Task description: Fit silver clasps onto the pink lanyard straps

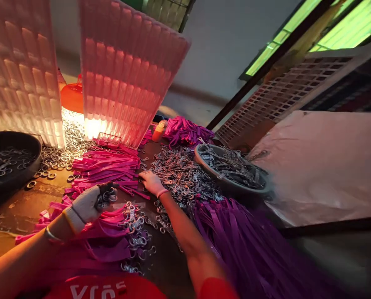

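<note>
In the head view, the bundle of pink straps (109,164) is lying on the worktable (20,203) just leftward of the right hand's fingertips, its long axis running roughly side to side. The right hand (151,182) is sitting nearest the bundle's right ends; its fingers are bending together there, though I can't tell whether they are pinching a strap. The left hand (87,203), in a pale glove, is resting just below the bundle's near edge, its fingers curling closed around a cluster of metal clasps (108,196).

Under and below that left hand, more pink straps (103,245) are spreading toward the person, with clasps showing at their right ends. A heap of loose metal hooks (181,172) is crowding in just beyond and to the right of the right hand, and a grey bowl (201,161) of metal parts is standing past it. Purple straps (232,236) are fanning out beside the right forearm. Behind the bundle a ribbed panel (120,74) is rising close by, blocking the far side, while an orange lamp (72,97) is glowing over scattered rings (56,160).
</note>
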`<state>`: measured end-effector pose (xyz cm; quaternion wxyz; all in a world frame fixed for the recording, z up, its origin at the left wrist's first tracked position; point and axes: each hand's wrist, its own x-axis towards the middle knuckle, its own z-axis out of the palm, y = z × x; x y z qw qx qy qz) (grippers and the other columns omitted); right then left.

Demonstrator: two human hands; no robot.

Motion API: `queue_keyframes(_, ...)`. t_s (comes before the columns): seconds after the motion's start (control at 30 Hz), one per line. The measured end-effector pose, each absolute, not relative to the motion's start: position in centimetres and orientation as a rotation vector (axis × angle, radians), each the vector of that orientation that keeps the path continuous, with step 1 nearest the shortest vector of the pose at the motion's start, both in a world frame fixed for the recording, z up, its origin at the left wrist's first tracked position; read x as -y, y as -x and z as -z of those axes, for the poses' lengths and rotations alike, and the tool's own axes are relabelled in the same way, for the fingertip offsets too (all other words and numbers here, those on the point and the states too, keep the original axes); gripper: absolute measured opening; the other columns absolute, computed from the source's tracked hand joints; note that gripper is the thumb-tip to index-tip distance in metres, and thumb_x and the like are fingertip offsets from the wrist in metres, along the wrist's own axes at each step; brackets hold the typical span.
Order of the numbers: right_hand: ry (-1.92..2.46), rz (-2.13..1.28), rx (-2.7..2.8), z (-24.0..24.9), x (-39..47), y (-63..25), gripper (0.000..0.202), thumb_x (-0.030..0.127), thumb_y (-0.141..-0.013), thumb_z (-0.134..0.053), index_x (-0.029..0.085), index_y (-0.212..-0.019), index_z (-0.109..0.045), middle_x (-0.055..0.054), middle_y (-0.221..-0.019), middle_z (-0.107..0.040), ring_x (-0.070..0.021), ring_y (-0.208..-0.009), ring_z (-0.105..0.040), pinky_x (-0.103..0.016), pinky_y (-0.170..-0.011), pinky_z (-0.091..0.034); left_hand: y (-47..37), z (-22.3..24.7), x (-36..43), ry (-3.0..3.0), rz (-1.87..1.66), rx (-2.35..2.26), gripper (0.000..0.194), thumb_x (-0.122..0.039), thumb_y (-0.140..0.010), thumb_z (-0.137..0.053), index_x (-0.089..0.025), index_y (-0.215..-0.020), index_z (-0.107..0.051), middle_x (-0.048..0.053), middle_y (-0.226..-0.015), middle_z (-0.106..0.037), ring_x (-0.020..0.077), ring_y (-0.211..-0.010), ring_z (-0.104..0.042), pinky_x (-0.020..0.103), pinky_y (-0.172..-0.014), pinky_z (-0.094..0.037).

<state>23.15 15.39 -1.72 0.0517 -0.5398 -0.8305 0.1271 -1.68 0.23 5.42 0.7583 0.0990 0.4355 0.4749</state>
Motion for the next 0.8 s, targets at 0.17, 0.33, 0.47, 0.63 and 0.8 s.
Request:
queue_keyframes(0.17,1.616,-0.429,2.471,2.3,-14.9,-23.4,0.017,0.014,-0.084,-0.060,0.019,-0.094,-0.073,-0.010,-0.097,-0.074,-0.0234,-0.100,-0.061,-0.033,-0.093,-0.043,0.9,-5.3,0.6,-0.190,-1.073,-0.869,0.017,-0.006,-0.088,-0.052,-0.009,-0.097,-0.066,0.011,-0.080,-0.074,0.0194,-0.058,-0.073,0.014,-0.029,-0.036)
queue_keyframes(0.33,1.441,-0.514,2.290,-0.8,-8.1,-22.1,0.027,0.023,-0.097,-0.043,0.019,-0.110,-0.066,-0.005,-0.098,-0.072,-0.0178,-0.088,-0.065,-0.028,-0.081,-0.050,1.6,-3.5,1.7,-0.292,-1.206,-0.763,0.021,-0.010,-0.080,-0.063,-0.010,-0.101,-0.069,0.011,-0.086,-0.076,0.0224,-0.069,-0.075,0.018,-0.040,-0.047)
queue_keyframes(0.47,1.082,-0.563,2.104,-3.2,-0.7,-18.8,0.030,0.024,-0.095,-0.052,0.024,-0.123,-0.062,-0.005,-0.110,-0.069,-0.0179,-0.097,-0.064,-0.028,-0.086,-0.050,1.6,-2.8,2.6,-0.433,-1.280,-0.727,0.033,-0.005,-0.072,-0.069,-0.012,-0.104,-0.071,0.012,-0.091,-0.076,0.0211,-0.077,-0.073,0.020,-0.051,-0.052)
queue_keyframes(0.63,0.907,-0.408,2.134,-3.9,2.6,-15.6,0.033,0.020,-0.094,-0.054,0.026,-0.125,-0.064,-0.007,-0.105,-0.068,-0.0208,-0.094,-0.064,-0.034,-0.084,-0.051,1.2,-3.4,3.9,-0.518,-1.320,-0.668,0.026,-0.015,-0.072,-0.070,-0.012,-0.098,-0.073,0.009,-0.084,-0.074,0.0138,-0.062,-0.064,0.019,-0.047,-0.045)
queue_keyframes(0.8,1.086,-0.736,1.738,-4.3,2.9,-14.8,0.029,0.024,-0.089,-0.059,0.024,-0.117,-0.067,-0.004,-0.103,-0.070,-0.0186,-0.090,-0.065,-0.031,-0.082,-0.052,1.3,-3.5,4.5,-0.603,-1.293,-0.712,0.035,-0.024,-0.072,-0.072,-0.011,-0.105,-0.072,0.010,-0.078,-0.075,0.0093,-0.046,-0.055,0.018,-0.038,-0.033)
